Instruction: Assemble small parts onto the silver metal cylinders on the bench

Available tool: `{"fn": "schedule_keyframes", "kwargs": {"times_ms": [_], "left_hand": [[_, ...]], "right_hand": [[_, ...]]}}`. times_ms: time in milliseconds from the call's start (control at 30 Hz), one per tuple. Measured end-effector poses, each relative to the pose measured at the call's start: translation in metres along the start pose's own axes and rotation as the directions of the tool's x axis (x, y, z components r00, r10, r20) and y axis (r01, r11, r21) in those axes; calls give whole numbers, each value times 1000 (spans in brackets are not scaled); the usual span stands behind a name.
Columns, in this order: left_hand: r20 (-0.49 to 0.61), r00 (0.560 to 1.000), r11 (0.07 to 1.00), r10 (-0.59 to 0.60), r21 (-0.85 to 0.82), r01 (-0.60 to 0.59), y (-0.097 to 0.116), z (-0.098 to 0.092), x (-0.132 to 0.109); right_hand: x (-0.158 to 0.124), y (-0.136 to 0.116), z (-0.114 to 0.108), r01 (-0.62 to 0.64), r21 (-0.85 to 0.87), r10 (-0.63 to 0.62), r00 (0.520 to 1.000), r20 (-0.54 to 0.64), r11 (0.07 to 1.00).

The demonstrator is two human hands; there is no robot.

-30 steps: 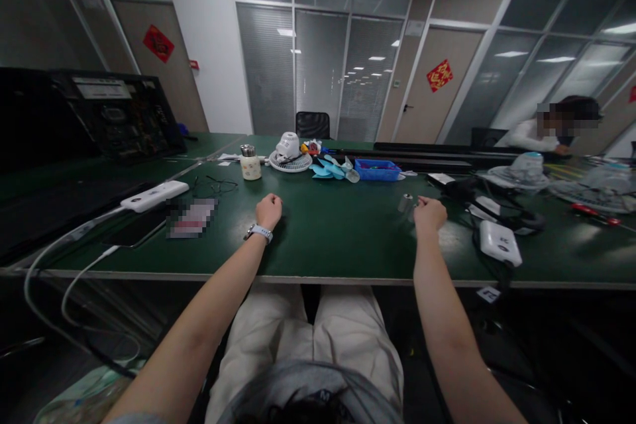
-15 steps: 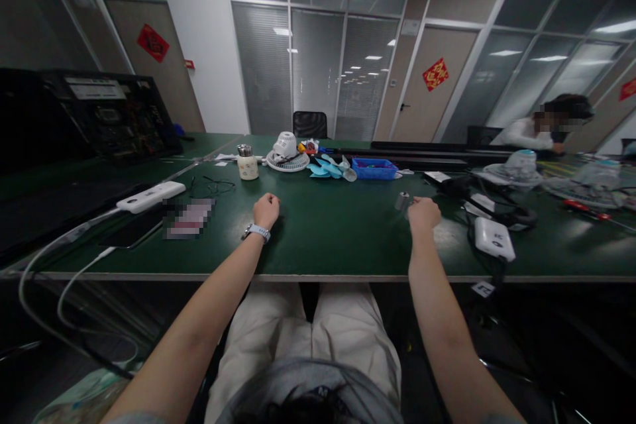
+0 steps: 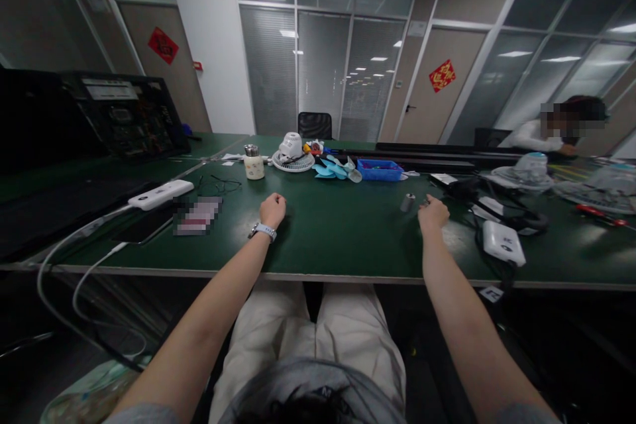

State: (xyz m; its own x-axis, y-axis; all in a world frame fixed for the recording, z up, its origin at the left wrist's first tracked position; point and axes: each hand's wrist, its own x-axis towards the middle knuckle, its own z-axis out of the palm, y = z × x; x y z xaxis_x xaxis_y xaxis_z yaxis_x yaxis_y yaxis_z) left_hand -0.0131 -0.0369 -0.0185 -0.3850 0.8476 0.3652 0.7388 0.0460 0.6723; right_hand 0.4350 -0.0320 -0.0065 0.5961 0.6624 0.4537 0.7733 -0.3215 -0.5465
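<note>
My left hand rests on the green table as a closed fist, with a watch on its wrist. Nothing shows in it. My right hand lies on the table with its fingers curled in and pinched; whether it holds anything is hidden. A small metal cylinder lies just left of and beyond the right hand, apart from it.
Farther back stand a white fan body on a grille, light blue fan blades, a blue tray and a small bottle. White power banks with cables flank the hands. A person sits far right.
Both hands stay where they were on the table. The view has shifted slightly; the cylinder now sits a little farther from the right hand.
</note>
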Motion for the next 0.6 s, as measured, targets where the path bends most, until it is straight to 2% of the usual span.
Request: {"fn": "schedule_keyframes", "kwargs": {"times_ms": [100,167,233,333,433,600], "left_hand": [[0,1000,1000,7,5,-7,-1,1,1],[2,1000,1000,4,11,-4,-1,2,2],[6,1000,1000,-5,21,5,0,2,3],[13,1000,1000,-10,26,10,1,2,3],[12,1000,1000,-3,14,3,1,2,4],[17,1000,1000,3,7,-3,1,2,3]], "right_hand": [[-4,-3,5,85,27,-82,990,-114,996],[-11,-10,7,167,25,-156,958,-242,986],[-18,-21,11,279,14,-262,917,-299,960],[-24,-34,20,381,24,-369,908,-200,924],[-26,-40,31,354,55,-347,931,-114,933],[-24,-35,39,305,114,-291,949,-121,946]]}}
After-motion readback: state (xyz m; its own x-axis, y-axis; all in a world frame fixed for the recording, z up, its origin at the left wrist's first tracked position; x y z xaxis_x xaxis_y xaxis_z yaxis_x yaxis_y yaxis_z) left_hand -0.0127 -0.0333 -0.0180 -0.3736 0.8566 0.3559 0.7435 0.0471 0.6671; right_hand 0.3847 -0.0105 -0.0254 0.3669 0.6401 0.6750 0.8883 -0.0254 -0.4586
